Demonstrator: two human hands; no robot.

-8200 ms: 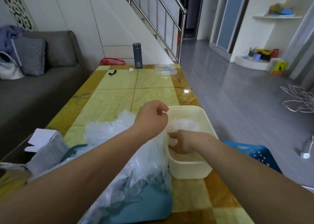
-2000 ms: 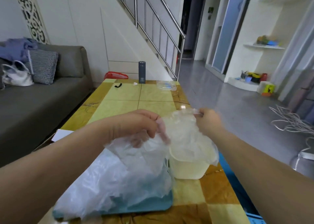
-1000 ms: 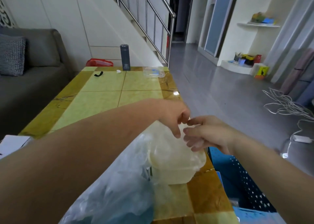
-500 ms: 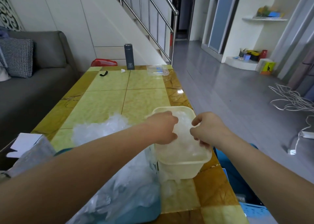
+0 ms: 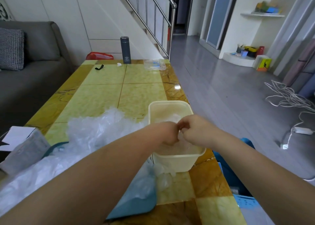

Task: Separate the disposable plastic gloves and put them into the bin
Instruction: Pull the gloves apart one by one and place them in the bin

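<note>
Glove (image 5: 179, 136) between both hands (image 5: 180, 131) over cream bin (image 5: 170, 105)

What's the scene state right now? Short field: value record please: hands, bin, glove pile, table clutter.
left hand: over the bin, fingers pinched shut on thin clear plastic
right hand: over the bin, touching the left hand, pinching the same plastic
bin: cream, open top, near right edge of the table; some clear plastic inside
glove pile: crumpled, left of the bin, on a teal tray
far end: dark flask upright, clear box, black strap
near left: cardboard box
</note>
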